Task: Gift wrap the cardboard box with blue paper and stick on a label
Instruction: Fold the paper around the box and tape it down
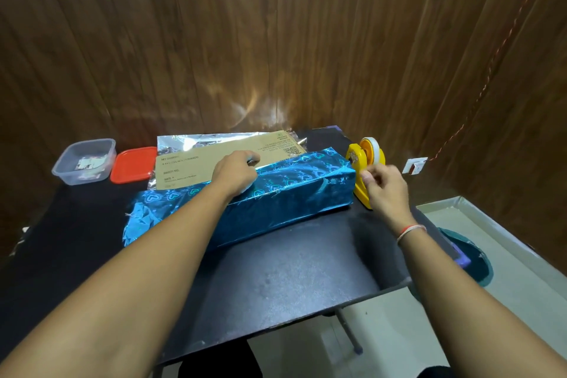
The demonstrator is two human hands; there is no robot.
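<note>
A long cardboard box (214,167) lies on the black table, its near side and front covered by shiny blue paper (285,196) with heart prints. Bare brown cardboard shows along the far half of its top. My left hand (236,173) presses the paper's edge down on the box top, fingers curled over it. My right hand (385,186) is at the yellow tape dispenser (362,163) just right of the box, thumb and finger pinching the tape end. Loose crumpled blue paper sticks out at the box's left end.
A clear plastic tub (84,161) with small labels inside stands at the table's back left, its red lid (133,164) beside it. The paper's silver underside (211,139) spreads behind the box. The table edge (395,284) drops off at the right, above a tiled floor.
</note>
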